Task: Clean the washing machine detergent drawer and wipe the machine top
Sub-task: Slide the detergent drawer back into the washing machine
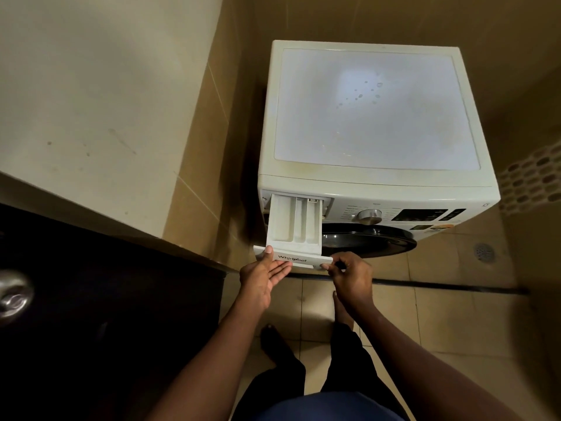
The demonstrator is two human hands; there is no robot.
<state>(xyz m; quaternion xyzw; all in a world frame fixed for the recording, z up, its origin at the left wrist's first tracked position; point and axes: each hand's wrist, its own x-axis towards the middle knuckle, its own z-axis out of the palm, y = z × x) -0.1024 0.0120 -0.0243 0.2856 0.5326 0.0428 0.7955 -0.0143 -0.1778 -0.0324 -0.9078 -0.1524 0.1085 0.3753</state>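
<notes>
A white front-loading washing machine [376, 180] stands against the tiled wall. Its flat top [373, 110] carries a few water drops near the back right. The white detergent drawer [293, 224] is pulled far out at the machine's upper left, its compartments showing. My left hand [262, 279] holds the drawer's front panel, thumb on its top edge and fingers beneath. My right hand [349, 273] pinches the panel's right end with curled fingers.
A dark wooden door [100, 314] with a metal knob [13, 294] fills the lower left. A cream wall [100, 95] juts out on the left. The dark round machine door [367, 240] sits under the control knob [369, 216]. A floor drain [484, 253] lies at right.
</notes>
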